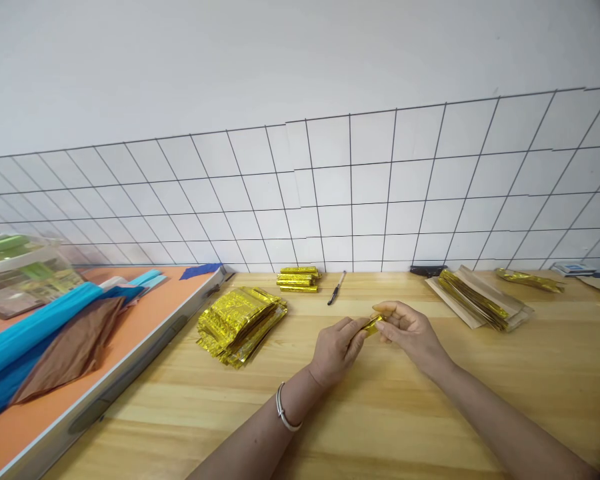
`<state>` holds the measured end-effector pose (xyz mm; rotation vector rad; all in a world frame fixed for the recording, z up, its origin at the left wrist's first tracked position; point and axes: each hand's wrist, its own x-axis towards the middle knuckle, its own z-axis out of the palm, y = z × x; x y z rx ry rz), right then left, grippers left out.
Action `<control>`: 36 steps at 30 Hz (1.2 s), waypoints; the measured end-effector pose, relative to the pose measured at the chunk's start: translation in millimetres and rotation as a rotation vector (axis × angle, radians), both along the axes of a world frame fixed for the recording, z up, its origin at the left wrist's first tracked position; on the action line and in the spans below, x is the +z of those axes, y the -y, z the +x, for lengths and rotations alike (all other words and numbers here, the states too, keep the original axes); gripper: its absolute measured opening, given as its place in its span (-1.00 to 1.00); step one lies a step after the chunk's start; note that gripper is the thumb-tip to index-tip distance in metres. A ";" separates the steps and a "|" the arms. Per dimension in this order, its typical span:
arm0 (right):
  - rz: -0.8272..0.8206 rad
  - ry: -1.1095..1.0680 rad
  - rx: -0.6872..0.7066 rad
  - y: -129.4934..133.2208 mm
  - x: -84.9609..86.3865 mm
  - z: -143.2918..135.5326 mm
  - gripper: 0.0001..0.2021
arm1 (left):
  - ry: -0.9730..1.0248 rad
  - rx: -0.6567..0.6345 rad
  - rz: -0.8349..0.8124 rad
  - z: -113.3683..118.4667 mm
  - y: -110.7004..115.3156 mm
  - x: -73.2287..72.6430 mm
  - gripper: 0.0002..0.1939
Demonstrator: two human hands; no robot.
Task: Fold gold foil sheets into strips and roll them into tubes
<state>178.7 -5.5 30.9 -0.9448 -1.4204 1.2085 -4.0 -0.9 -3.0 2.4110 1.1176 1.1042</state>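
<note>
Between my two hands is a small strip of shiny gold foil paper (373,326), held above the wooden table. My left hand (337,347), with a silver bangle on its wrist, is closed on the strip's left end. Fingers and thumb of my right hand (413,333) pinch its right end. The fingers cover much of the strip, so its full shape is hidden. To the left lies a thick pile of gold foil sheets (243,323). Behind it sits a small stack of narrow gold foil rolls (299,279).
A black pen (337,289) lies beyond my hands. At right, gold foil strips (473,299) rest on brown paper, with another gold piece (530,280) behind. On the left, an orange-topped surface (130,327) with a raised edge holds blue and brown paper (75,347) and a clear plastic box (25,287).
</note>
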 end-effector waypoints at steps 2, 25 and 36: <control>-0.006 0.004 0.016 -1.0 -2.7 1.2 -0.66 | 0.076 -0.056 -0.075 -0.4 -1.8 0.1 -0.66; 0.065 0.057 0.023 1.4 -9.8 -4.5 -0.74 | 0.235 -0.121 -0.254 2.6 -0.8 -3.7 -0.67; -0.038 0.194 -0.084 -24.0 -51.5 10.5 -0.67 | -0.129 0.003 -0.114 -4.6 -15.8 -20.2 -0.68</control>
